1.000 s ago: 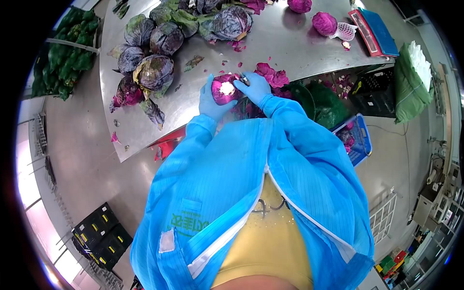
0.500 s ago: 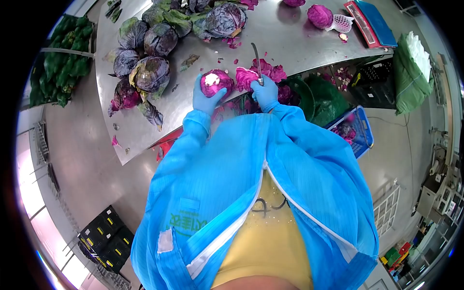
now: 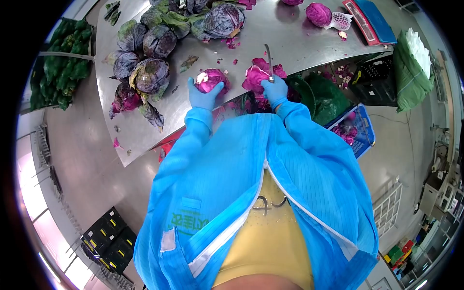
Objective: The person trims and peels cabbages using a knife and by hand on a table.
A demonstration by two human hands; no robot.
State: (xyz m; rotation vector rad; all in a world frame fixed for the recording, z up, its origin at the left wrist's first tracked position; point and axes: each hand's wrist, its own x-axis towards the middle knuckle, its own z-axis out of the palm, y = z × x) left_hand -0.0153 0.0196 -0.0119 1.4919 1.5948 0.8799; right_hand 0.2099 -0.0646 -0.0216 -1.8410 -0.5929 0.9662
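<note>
My left hand (image 3: pixel 204 95), in a blue glove, is closed around a trimmed red cabbage (image 3: pixel 215 81) at the table's near edge. The cabbage's pale cut stem end faces up and to the left. Gripped in my gloved right hand (image 3: pixel 275 92) is a knife (image 3: pixel 269 59) with a slim curved blade pointing away from me. Loose purple cabbage leaves (image 3: pixel 255 77) lie against the right hand's fingers, apart from the cabbage; whether the fingers also pinch them I cannot tell.
Untrimmed cabbages (image 3: pixel 152 77) with dark outer leaves are heaped at the left of the steel table (image 3: pixel 193 130). A trimmed cabbage (image 3: pixel 319 15) in a white foam net (image 3: pixel 340 21) lies at the far right. A blue crate (image 3: pixel 365 130) and a green bag (image 3: pixel 328 99) stand below right.
My right hand has moved right and slightly down with the knife, and leaves have shifted right with it. My left hand has shifted slightly left, turning the cabbage so its stem end faces more leftward.
</note>
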